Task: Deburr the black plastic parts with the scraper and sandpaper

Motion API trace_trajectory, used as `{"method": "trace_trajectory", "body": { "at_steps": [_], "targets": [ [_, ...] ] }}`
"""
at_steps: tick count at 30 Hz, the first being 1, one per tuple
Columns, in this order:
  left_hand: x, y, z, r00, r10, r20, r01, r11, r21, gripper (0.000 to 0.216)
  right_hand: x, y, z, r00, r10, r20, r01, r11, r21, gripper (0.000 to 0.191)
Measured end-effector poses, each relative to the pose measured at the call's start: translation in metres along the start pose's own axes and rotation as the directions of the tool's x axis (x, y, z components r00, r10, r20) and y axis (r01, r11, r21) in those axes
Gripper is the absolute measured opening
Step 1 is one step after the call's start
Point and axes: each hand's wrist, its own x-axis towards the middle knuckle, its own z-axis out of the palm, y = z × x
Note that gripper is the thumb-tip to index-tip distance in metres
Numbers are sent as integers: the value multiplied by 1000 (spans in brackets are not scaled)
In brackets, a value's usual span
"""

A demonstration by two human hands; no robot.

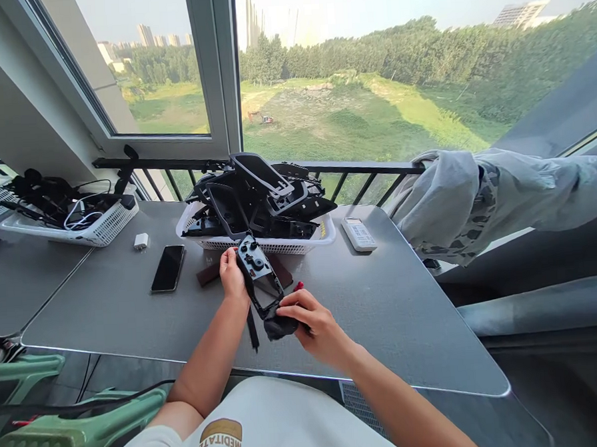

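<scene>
A long black frame (253,295) is held aslant, its length running from eleven o'clock to five. A silver plate (253,261) with dark round fittings fills the eleven-o'clock end, above an open rectangle. A bunched black cloth (280,327) lies against the five-o'clock end.

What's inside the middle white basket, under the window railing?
A heap of black plastic frames and panels, piled above the rim of the white basket. The pile covers the basket's floor, so whatever lies at the bottom can't be seen.
</scene>
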Motion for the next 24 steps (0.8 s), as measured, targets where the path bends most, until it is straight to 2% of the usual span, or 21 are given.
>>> {"method": "trace_trajectory", "body": {
  "at_steps": [3,6,7,10,12,13,15,16,20,22,24],
  "targets": [
    [-4,-2,1,1000,1,27,-1,1000,-14,29,4,4,-5,989,101,-105,-94,994,63,35],
    [-8,-3,0,998,12,60,-11,1000,-13,29,10,2,-3,957,217,-195,-209,976,61,31],
    [-9,-2,-1,997,15,69,-14,1000,-7,30,11,2,-2,957,234,-171,-225,972,70,31],
    [-8,0,-7,996,14,90,-15,1000,20,31,9,4,-5,978,208,18,-208,961,182,26],
    [-6,3,-13,995,4,102,-8,999,43,33,5,13,-12,972,232,38,-234,948,216,22],
    [-5,5,-16,994,-3,108,-3,998,55,34,2,22,-17,960,280,-21,-272,945,180,20],
    [-3,9,-23,992,-16,125,7,997,76,37,-2,45,-28,877,424,-226,-443,896,-37,21],
    [-2,10,-26,990,-23,136,11,996,83,39,-3,59,-31,847,459,-270,-494,866,-79,24],
    [-1,11,-38,984,-54,171,38,995,95,50,-8,106,-30,809,524,-265,-575,798,-178,25],
    [1,11,-43,984,-64,166,49,994,95,50,-10,114,-19,817,532,-221,-574,787,-225,23],
    [4,12,-49,986,-69,155,56,995,88,45,-14,110,-3,836,520,-174,-548,794,-263,23]
  ]
}}
